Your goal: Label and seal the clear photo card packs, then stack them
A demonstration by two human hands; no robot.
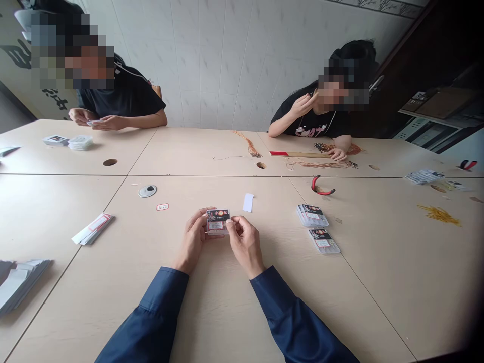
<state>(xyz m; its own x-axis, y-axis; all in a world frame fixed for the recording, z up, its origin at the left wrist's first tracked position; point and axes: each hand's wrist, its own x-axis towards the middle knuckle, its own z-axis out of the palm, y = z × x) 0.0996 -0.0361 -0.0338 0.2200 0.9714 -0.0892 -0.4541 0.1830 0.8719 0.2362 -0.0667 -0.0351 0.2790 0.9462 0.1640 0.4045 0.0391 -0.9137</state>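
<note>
Between my two hands is a small clear plastic box [218,216] with a black printed label and a white sticker below it. My left hand [193,237] grips its left side, with the fingers behind and beneath. On the right edge, my right hand [245,243] is closed, its thumb pressed to the front near the white sticker. A white slip of paper [248,202] lies just beyond my right hand. To the right, a stack of similar boxes [312,216] stands on the table, and one more labelled box [324,241] lies in front of it.
At left are a fan of paper strips [93,229], a thick paper stack [24,282], a red-bordered sticker [162,206] and a round lid [147,190]. Red-handled pliers [321,187] and yellow strands [438,214] lie right. Two people sit opposite, one holding small items, one beside orange cords [247,145].
</note>
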